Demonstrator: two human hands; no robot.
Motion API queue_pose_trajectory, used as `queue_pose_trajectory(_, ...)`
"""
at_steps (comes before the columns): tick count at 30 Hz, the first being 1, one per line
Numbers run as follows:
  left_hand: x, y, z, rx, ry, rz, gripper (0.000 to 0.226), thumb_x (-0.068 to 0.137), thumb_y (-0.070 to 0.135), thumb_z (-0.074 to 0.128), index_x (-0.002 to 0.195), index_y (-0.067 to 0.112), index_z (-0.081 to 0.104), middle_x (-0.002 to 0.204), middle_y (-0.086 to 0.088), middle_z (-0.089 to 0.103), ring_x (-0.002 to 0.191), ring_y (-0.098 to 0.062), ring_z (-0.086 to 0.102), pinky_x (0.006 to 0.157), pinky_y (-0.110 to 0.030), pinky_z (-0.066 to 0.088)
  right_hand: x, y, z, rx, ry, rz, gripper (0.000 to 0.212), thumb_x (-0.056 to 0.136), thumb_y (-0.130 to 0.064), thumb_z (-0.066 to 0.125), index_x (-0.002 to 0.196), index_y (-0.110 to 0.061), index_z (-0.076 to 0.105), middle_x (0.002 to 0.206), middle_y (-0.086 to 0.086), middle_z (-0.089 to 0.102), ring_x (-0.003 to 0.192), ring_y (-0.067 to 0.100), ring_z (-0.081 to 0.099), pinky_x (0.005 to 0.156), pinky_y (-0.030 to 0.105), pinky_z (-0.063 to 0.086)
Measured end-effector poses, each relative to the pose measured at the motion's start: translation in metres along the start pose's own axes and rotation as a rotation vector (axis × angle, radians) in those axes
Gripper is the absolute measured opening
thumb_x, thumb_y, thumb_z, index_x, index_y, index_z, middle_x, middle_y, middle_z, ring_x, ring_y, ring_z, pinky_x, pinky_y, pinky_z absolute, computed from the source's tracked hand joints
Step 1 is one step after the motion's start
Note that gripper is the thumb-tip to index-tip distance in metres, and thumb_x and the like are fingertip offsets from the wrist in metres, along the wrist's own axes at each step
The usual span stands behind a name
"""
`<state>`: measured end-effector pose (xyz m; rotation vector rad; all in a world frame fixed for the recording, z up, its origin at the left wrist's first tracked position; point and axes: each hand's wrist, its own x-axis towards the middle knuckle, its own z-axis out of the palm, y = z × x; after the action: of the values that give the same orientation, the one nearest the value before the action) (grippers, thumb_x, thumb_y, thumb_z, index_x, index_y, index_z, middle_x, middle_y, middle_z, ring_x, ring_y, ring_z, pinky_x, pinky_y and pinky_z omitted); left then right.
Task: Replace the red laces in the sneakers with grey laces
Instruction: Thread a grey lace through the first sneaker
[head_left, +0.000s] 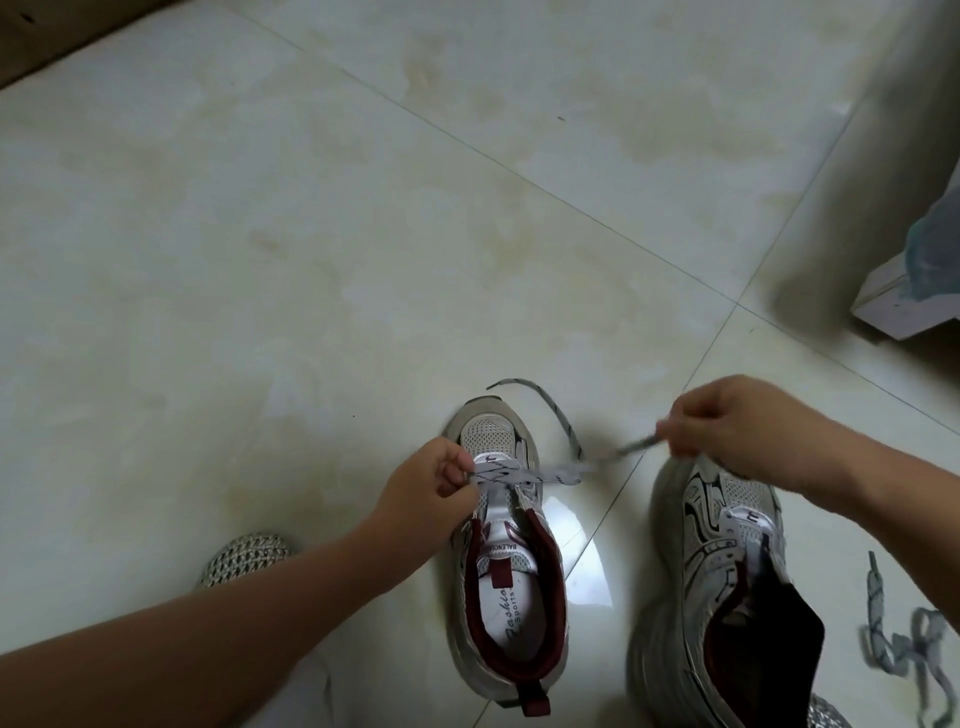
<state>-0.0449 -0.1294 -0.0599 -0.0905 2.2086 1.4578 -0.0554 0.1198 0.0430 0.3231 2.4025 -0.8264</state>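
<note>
Two grey-white sneakers with dark red linings stand on the tiled floor. The left sneaker (506, 561) has a grey lace (524, 474) running across its lowest eyelets. My left hand (434, 486) pinches that lace at the shoe's left side. My right hand (737, 423) pinches the same lace further right and holds it taut above the floor. The lace's free end (550, 410) curls on the floor beyond the toe. The right sneaker (722, 587) stands under my right wrist with no lace visible in it. A second grey lace (904, 639) lies bunched at the far right.
A woven slipper toe (244, 558) shows beside my left forearm, and another woven toe (826, 714) at the bottom edge. A white board with a bluish bag (914, 280) sits at the right. A brown edge (62, 36) runs along the top left.
</note>
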Motion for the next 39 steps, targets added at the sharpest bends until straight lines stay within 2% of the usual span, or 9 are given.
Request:
queue_pose_trajectory(4,0.001,0.002,-0.009,0.209,-0.023,0.093,0.024,0.085,0.002,0.056,0.075,0.024,0.056,0.065,0.01,0.054,0.055,-0.001,0.047,0.056,-0.007,0.037,-0.007,-0.01,0.026,-0.498,-0.294,0.029,0.027,0.086,-0.033,0.053,0.066,-0.018,0.064,0.058,-0.01,0.058,0.062,0.008,0.052,0.059,0.024,0.04)
queue_pose_trajectory(7,0.005,0.005,-0.014,0.361,-0.052,0.141,0.033,0.081,0.008,0.065,0.066,0.033,0.052,0.065,0.014,0.057,0.058,0.003,0.052,0.06,-0.007,0.039,-0.01,-0.019,0.057,-0.44,-0.27,-0.054,0.029,0.093,-0.035,0.045,0.1,-0.014,0.064,0.103,0.002,0.066,0.096,0.019,0.059,0.081,0.03,0.046)
queue_pose_trajectory(10,0.008,0.008,-0.013,0.455,-0.071,0.132,0.03,0.077,0.014,0.071,0.064,0.033,0.051,0.065,0.014,0.057,0.062,0.001,0.052,0.064,-0.015,0.042,-0.005,-0.026,0.084,-0.239,-0.148,-0.12,0.029,0.096,-0.031,0.044,0.121,-0.019,0.053,0.12,0.002,0.059,0.109,0.021,0.054,0.09,0.031,0.044)
queue_pose_trajectory(15,0.014,0.012,-0.008,0.485,-0.124,0.158,0.018,0.075,0.007,0.068,0.077,0.024,0.061,0.064,0.013,0.05,0.06,0.001,0.046,0.065,-0.019,0.039,0.006,-0.024,0.106,-0.151,-0.048,-0.257,0.004,0.091,-0.018,0.052,0.094,-0.019,0.054,0.094,-0.003,0.052,0.089,0.017,0.049,0.074,0.027,0.035)
queue_pose_trajectory(19,0.025,0.021,-0.009,0.606,-0.269,0.191,0.017,0.078,0.005,0.062,0.093,0.01,0.066,0.064,0.015,0.045,0.058,0.002,0.042,0.058,-0.007,0.032,0.012,-0.024,0.11,-0.038,-0.053,-0.239,0.016,0.091,-0.016,0.05,0.077,-0.02,0.046,0.078,-0.01,0.041,0.082,0.014,0.043,0.07,0.025,0.032)
queue_pose_trajectory(25,0.041,0.042,-0.016,0.736,-0.532,0.152,0.009,0.078,0.005,0.061,0.084,0.011,0.065,0.061,0.006,0.046,0.051,-0.002,0.043,0.049,-0.009,0.032,0.013,-0.026,0.111,0.129,-0.099,-0.164,0.017,0.094,-0.02,0.046,0.079,-0.012,0.049,0.068,-0.005,0.046,0.073,0.016,0.045,0.068,0.029,0.037)
queue_pose_trajectory(30,0.031,0.04,-0.006,0.933,-0.31,0.299,0.007,0.087,0.013,0.047,0.086,0.009,0.041,0.065,-0.001,0.041,0.072,-0.026,0.04,0.06,-0.03,0.023,0.016,-0.024,0.109,0.214,-0.111,-0.097,0.026,0.094,-0.028,0.05,0.073,-0.012,0.05,0.063,-0.003,0.047,0.061,0.012,0.041,0.062,0.027,0.035)
queue_pose_trajectory(33,0.027,0.026,-0.004,0.806,-0.163,0.336,0.013,0.089,0.011,0.045,0.086,0.012,0.032,0.059,0.003,0.034,0.066,-0.029,0.04,0.058,-0.031,0.021,0.015,-0.02,0.113,0.259,-0.149,-0.059,0.029,0.094,-0.029,0.05,0.069,-0.015,0.047,0.063,-0.002,0.048,0.062,0.012,0.043,0.062,0.026,0.036)
queue_pose_trajectory(39,0.03,0.02,-0.02,0.325,-0.416,0.125,0.03,0.077,-0.005,0.059,0.078,0.024,0.052,0.066,0.008,0.051,0.053,0.004,0.047,0.056,-0.008,0.039,0.018,-0.013,0.113,0.317,-0.153,-0.012,0.032,0.094,-0.025,0.052,0.063,-0.017,0.046,0.059,-0.003,0.046,0.058,0.011,0.042,0.061,0.025,0.037)
